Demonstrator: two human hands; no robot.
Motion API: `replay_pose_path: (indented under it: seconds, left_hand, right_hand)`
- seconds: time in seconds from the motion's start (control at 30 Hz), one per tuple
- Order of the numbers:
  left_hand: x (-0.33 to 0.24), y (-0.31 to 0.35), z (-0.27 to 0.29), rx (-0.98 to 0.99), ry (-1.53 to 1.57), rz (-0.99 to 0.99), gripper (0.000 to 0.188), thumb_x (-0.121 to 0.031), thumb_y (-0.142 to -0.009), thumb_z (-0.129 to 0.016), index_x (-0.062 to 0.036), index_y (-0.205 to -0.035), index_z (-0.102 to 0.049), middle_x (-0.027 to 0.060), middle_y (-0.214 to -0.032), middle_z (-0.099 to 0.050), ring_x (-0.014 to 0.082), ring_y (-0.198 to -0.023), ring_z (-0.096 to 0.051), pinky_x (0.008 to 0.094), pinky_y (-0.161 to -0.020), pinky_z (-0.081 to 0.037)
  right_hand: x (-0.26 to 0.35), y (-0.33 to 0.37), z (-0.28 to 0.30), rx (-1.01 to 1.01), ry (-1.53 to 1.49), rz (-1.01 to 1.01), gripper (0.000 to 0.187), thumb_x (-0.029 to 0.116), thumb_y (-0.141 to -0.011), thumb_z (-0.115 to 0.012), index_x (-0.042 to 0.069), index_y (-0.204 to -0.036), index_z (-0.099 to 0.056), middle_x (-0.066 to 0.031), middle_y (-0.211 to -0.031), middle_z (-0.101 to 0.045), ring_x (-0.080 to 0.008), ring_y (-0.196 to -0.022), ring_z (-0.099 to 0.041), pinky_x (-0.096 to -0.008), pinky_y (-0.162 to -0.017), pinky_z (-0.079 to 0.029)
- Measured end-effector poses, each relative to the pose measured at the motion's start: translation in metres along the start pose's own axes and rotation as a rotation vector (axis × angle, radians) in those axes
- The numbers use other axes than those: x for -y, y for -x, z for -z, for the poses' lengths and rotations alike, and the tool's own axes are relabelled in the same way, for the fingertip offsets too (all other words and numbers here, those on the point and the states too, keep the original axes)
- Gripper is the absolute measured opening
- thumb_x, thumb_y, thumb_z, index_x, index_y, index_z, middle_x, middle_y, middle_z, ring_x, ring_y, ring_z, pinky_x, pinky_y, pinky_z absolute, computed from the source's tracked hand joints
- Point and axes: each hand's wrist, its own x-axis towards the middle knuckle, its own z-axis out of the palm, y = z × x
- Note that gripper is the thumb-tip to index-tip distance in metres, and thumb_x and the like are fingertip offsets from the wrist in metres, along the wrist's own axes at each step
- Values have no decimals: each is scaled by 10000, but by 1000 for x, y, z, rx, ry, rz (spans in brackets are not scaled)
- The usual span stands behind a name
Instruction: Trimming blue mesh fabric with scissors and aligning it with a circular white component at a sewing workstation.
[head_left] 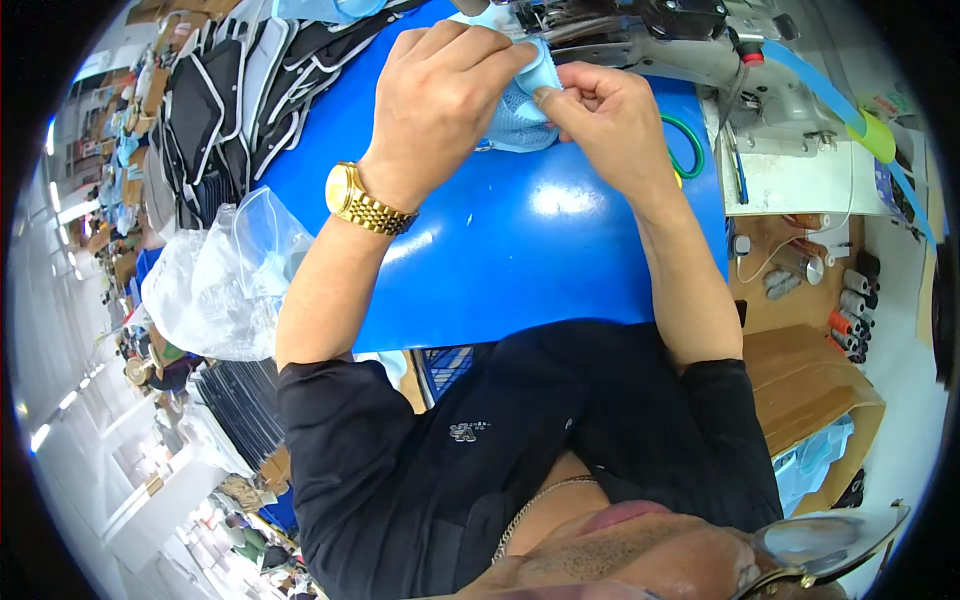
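Observation:
A light blue fabric piece (520, 125), partly of mesh, is held up between my two hands near the sewing machine (650, 30). My left hand (445, 95) is closed on its upper edge, with the fingertips bent over it. My right hand (605, 115) pinches the right edge between thumb and forefinger. The lower part of the fabric hangs just over the blue table (500, 270). Part of the piece is hidden behind my left hand.
Black pieces with white edging (230, 100) are piled at the far left. A clear plastic bag (220, 285) lies by my left forearm. Green-handled scissors (690, 145) lie right of my right hand. Blue tape (815, 85) runs from the machine. Thread spools (855, 300) and a cardboard box (815, 385) stand right.

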Motion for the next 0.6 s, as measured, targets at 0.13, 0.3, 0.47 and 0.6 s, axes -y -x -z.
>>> replay_pose_path:
  seconds: [0.13, 0.3, 0.47, 0.6]
  left_hand:
    - [-4, 1, -2, -49, -47, 17, 234, -101, -747, -653, -129, -972, -710, -15, -852, -643, 182, -807, -616, 325, -706, -454]
    - [-9, -1, -9, -67, -86, 74, 202, -96, -749, -668, -125, -942, -722, -11, -844, -647, 184, -792, -611, 332, -696, -454]
    - [-9, -1, 0, -21, -30, 123, 248, -77, -777, -711, -126, -1020, -723, 15, -928, -680, 210, -833, -623, 342, -722, -463]
    - [0, -3, 0, -55, 51, 75, 221, -79, -748, -710, -119, -965, -724, 17, -879, -673, 206, -811, -623, 340, -715, -471]
  right_hand:
    - [1, 2, -1, 24, 56, -3, 176, 145, -832, -677, -7, -915, -708, 30, -576, -543, -42, -522, -461, -239, -486, -369]
    - [4, -4, 0, -45, 13, 15, 201, 180, -839, -697, -6, -909, -722, 0, -564, -560, -54, -512, -484, -247, -489, -395]
    - [8, -2, -1, -88, 160, 112, 211, 196, -822, -708, -1, -895, -724, -52, -608, -633, -91, -519, -548, -265, -517, -446]
    - [11, -4, -1, -83, 239, 148, 201, 181, -794, -697, 3, -885, -718, -91, -651, -671, -143, -548, -621, -282, -552, -488]
